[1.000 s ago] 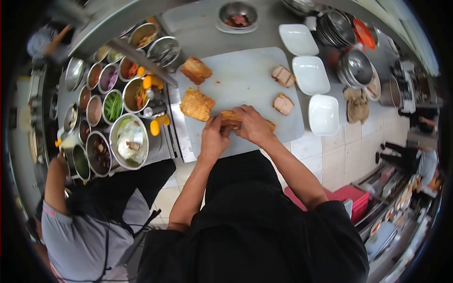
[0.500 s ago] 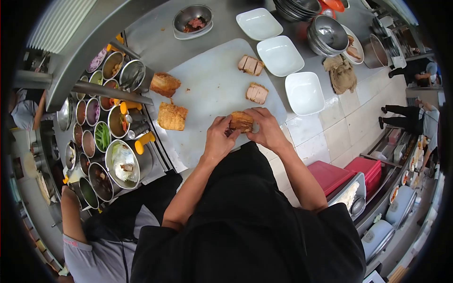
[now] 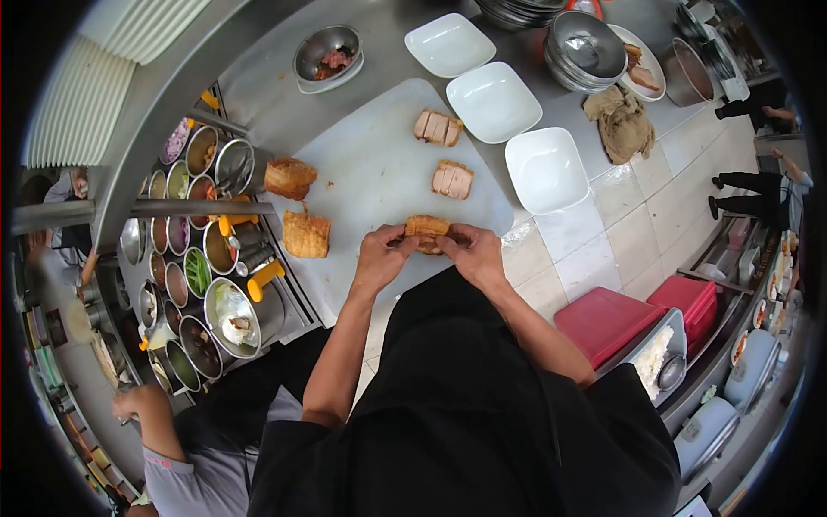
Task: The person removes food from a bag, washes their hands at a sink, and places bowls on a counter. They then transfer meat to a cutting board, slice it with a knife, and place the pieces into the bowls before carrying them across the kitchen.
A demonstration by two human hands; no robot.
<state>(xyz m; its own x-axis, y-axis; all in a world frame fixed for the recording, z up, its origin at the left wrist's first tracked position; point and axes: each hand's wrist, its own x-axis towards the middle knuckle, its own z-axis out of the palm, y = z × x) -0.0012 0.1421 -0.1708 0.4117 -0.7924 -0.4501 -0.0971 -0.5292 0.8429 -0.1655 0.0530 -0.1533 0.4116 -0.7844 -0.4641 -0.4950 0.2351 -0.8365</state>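
My left hand and my right hand grip a piece of crispy pork belly from its two ends, near the front edge of the white cutting board. Its browned top shows between my fingers. Farther back on the board sit two sliced pork portions, the nearer sliced portion lying closer to my right hand. Along the board's left side rest two uncut golden chunks, a far chunk and a near chunk.
Three white square dishes stand right of the board. Behind them are stacked metal bowls and a brown cloth. Ingredient tins line the left, where a co-worker's arm reaches in. A metal bowl with meat stands at the back.
The view has shifted slightly. The pork belly piece in my hands has turned a little, and my hands now hold it more evenly from both sides.
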